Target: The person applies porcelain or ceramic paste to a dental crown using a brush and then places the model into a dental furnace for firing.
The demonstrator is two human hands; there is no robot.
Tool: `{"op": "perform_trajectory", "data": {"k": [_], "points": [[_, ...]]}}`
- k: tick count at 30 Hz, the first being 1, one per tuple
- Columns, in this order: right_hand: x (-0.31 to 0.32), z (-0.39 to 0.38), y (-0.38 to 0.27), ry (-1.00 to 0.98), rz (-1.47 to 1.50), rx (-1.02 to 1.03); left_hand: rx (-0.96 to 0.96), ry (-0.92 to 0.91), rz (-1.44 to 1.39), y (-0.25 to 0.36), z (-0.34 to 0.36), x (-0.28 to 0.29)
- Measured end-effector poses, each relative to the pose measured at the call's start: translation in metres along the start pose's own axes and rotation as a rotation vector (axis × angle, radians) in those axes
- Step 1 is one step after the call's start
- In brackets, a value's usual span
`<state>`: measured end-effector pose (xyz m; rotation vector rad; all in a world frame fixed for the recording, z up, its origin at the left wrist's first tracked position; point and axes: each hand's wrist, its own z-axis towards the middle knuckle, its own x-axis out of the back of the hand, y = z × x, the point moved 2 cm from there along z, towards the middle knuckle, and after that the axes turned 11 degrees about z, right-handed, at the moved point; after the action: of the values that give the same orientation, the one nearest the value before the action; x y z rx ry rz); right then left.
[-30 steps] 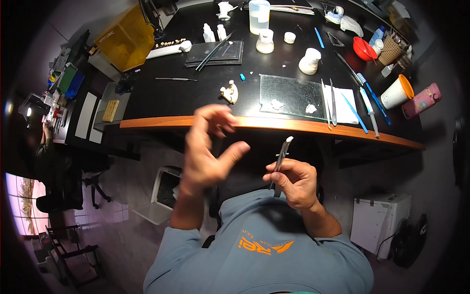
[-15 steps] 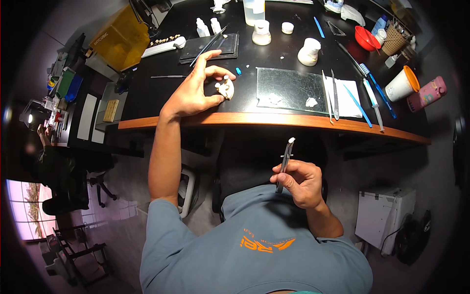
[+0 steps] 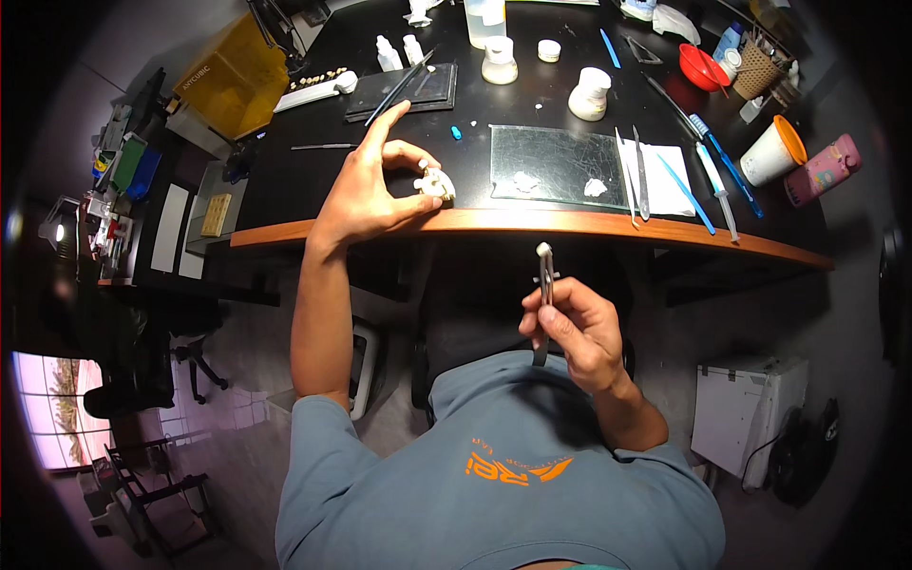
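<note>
My left hand (image 3: pixel 366 195) is at the table's front edge with its index finger stretched out. Its thumb and bent fingers hold a small cream dental model (image 3: pixel 435 184), partly covered by the fingers. In front of my chest, below the table edge, my right hand (image 3: pixel 581 332) grips dark metal tweezers (image 3: pixel 546 275) upright between thumb and fingers. A small white tooth-like piece (image 3: pixel 543 250) sits at the tweezers' tip, apart from the model. To the right of the model lies a glass slab (image 3: pixel 556 157) with white dabs of material near its front edge.
Metal instruments and a blue-handled brush (image 3: pixel 727 166) lie right of the slab, partly on white paper (image 3: pixel 669 190). Glass jars (image 3: pixel 591 95), a red bowl (image 3: pixel 703 68) and a white-and-orange cup (image 3: pixel 773 152) stand farther back. A dark block (image 3: pixel 418 90) lies beyond my left hand.
My right hand has brought the tweezers and white piece up and slightly left, toward the table edge. My left hand has shifted slightly toward me with the dental model, its thumb still against it.
</note>
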<state>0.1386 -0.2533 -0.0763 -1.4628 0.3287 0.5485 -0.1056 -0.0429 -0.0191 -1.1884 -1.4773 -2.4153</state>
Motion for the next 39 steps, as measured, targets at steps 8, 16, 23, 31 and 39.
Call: {"op": "perform_trajectory", "data": {"k": [8, 16, 23, 31, 39], "points": [[-0.009, 0.012, 0.0, 0.121, -0.1, -0.012, 0.012, 0.027, -0.064, 0.051, -0.031, -0.021], [-0.013, 0.015, 0.009, 0.201, -0.256, 0.09, 0.017, 0.1, -0.086, 0.072, -0.04, -0.039], [-0.011, 0.022, 0.014, 0.218, -0.41, 0.238, -0.006, 0.147, -0.011, 0.074, -0.044, -0.048], [-0.013, 0.023, 0.013, 0.228, -0.49, 0.254, -0.039, 0.142, 0.025, 0.071, -0.044, -0.048], [-0.014, 0.023, 0.012, 0.233, -0.505, 0.244, -0.045, 0.17, 0.0, 0.069, -0.045, -0.05]]}}
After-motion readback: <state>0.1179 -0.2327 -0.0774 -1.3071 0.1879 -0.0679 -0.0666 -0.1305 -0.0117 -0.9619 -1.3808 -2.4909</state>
